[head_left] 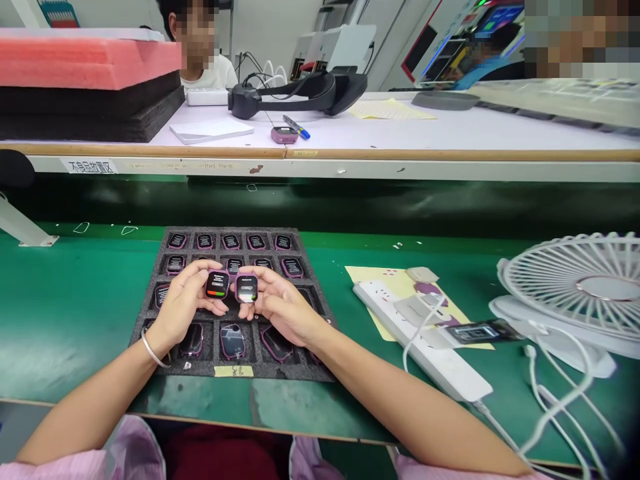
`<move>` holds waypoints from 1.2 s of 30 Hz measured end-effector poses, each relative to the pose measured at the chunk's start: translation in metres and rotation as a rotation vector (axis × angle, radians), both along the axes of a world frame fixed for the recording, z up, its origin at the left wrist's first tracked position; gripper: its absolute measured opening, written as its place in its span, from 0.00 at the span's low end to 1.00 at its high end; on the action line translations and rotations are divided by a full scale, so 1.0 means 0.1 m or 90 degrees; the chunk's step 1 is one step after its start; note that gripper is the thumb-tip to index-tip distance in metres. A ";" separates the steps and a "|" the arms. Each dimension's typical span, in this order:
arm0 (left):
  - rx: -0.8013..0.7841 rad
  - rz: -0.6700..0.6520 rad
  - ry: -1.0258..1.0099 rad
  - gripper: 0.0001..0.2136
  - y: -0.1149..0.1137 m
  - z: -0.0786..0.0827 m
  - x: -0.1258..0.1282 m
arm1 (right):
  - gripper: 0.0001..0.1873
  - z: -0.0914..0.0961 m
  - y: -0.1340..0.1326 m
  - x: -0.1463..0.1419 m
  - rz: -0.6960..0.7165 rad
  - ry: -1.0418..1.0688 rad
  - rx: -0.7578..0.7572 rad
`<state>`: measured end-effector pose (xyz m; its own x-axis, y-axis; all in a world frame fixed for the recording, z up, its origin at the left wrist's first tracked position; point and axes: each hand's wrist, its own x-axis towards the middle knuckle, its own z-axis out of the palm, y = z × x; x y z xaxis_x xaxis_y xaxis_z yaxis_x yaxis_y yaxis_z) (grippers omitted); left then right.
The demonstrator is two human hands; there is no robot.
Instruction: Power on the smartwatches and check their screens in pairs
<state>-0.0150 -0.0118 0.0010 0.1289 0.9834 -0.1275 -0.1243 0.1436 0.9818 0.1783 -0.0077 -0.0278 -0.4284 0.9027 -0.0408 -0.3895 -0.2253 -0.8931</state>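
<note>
1. From where I stand, the left hand (pixel 187 293) is curled nearly closed, thumb and fingers pinching the edges of a purple-rimmed watch (pixel 217 285); its lit screen shows a red and green band.
2. The right hand (pixel 280 300) is about as closed, fingers along the top and thumb lower down, gripping a second watch (pixel 247 289), screen lit too, just beside the first.
3. Under both hands lies a dark foam tray (pixel 212 341), its pockets holding more watches: a back row (pixel 231 242) beyond the fingertips, showing text, and a front row (pixel 233 341) nearer the body, screens dark.
4. A yellow label (pixel 234 371) sits on the tray's near edge, below the hands.
5. A white bangle (pixel 153 350) circles the left wrist.
6. Off to the right hand's right, I see a white power strip (pixel 450 373), and farther out, a white fan (pixel 590 287).
7. Well beyond both hands, on a raised shelf (pixel 350 139), lies a blue-ended pen (pixel 297 127).
</note>
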 end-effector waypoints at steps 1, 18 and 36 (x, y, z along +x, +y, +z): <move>-0.012 -0.009 -0.002 0.18 0.00 0.00 0.01 | 0.27 0.00 0.00 0.01 -0.004 0.001 0.000; -0.037 -0.034 -0.052 0.15 -0.01 -0.05 0.03 | 0.28 -0.05 0.04 0.03 0.006 0.006 0.014; -0.060 -0.044 -0.029 0.20 -0.02 -0.02 0.05 | 0.26 -0.01 0.05 0.05 -0.002 0.001 -0.015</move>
<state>-0.0104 -0.0143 -0.0006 0.2038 0.9560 -0.2110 -0.1550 0.2443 0.9572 0.1835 -0.0030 -0.0284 -0.4251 0.9031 -0.0616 -0.3920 -0.2450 -0.8867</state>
